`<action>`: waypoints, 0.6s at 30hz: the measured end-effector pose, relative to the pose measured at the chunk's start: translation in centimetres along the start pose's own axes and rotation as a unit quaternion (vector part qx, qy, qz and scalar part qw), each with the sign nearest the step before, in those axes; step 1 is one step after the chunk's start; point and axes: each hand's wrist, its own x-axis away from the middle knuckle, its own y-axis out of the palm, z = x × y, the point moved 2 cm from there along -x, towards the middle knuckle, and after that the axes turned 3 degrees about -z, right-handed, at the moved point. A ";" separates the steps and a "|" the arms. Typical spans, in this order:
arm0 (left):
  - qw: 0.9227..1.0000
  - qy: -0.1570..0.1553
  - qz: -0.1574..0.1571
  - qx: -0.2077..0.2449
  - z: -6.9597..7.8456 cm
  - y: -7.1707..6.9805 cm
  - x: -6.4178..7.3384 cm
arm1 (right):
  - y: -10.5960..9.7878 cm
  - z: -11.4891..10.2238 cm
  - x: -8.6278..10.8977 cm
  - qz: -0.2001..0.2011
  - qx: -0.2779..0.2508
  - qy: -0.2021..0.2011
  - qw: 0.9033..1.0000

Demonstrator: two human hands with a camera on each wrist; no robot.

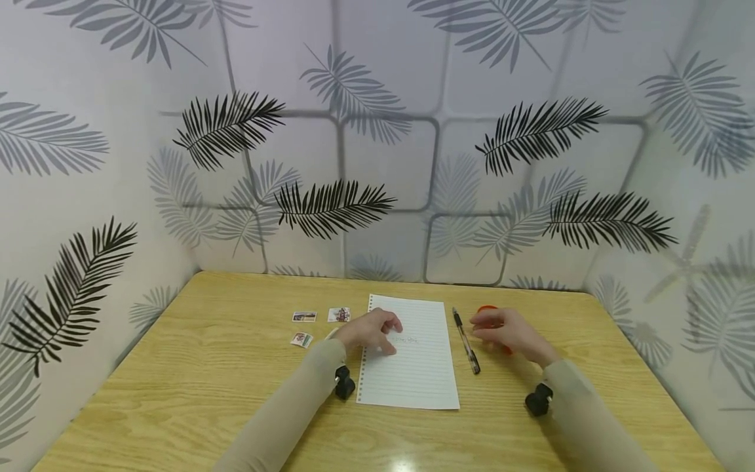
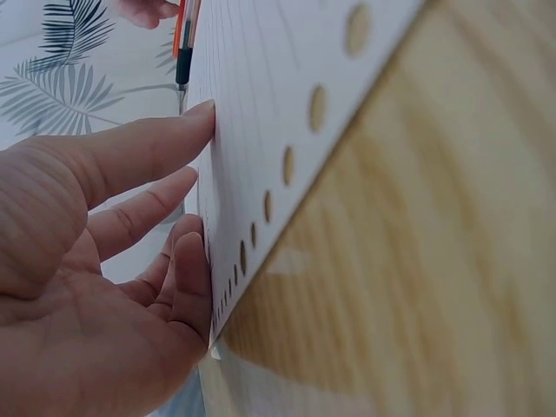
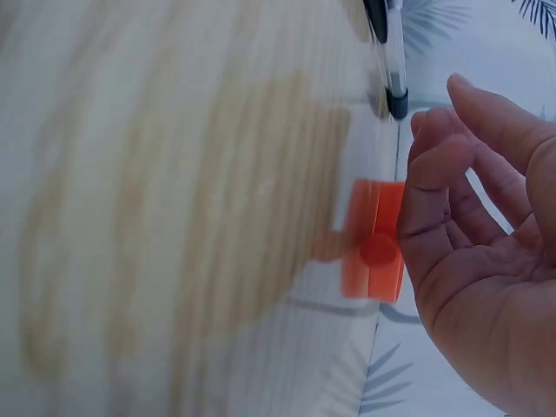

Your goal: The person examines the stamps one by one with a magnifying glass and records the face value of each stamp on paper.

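A sheet of lined paper (image 1: 413, 373) with punched holes lies on the table, with a short line of handwriting near its middle. Over its left part my left hand (image 1: 370, 329) rests with loosely bent fingers; the left wrist view shows the fingertips (image 2: 201, 117) touching the sheet and nothing held. My right hand (image 1: 510, 331) hovers beside a small orange-red object (image 3: 382, 248), fingers relaxed. That object's kind is unclear, and the head view hides most of it behind the hand. Between paper and right hand lies a pen (image 1: 466, 341) with black ends.
Left of the paper lie small stamp-like pictures: one upper left (image 1: 304, 316), one nearer the sheet (image 1: 339, 314) and one lower (image 1: 301, 339). A pale edge shows beside the left wrist. Leaf-patterned walls border the wooden table (image 1: 206, 367).
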 end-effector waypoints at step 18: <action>1.000 0.004 -0.002 -0.025 0.2 -0.2 0.0 | -3.2 2.6 1.5 -0.016 0.022 0.036 0.999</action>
